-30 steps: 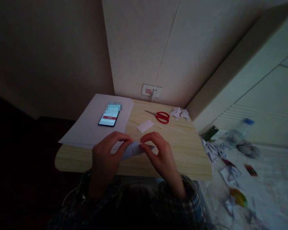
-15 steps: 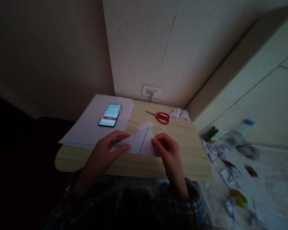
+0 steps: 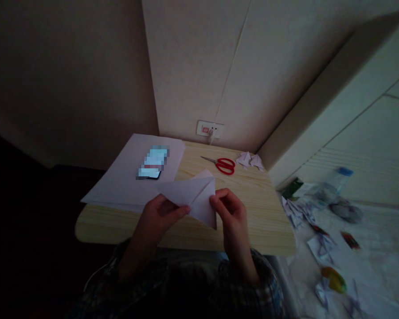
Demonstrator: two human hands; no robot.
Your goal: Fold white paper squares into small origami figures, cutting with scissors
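White folded paper [image 3: 202, 205] | left hand [image 3: 158, 217] pinches lower edge | right hand [image 3: 232, 212] pinches side

Phone screen [image 3: 154, 159] unreadable, small paper slip [image 3: 203, 173] partly hidden.
Screen's pixelated out. Slip's near part sits behind the folded paper [image 3: 199, 197], which also covers some left hand [image 3: 162, 217] fingers. Off right: clear bottle [image 3: 334, 188] blurry, print on reddish packet [image 3: 350, 239] too small to read.
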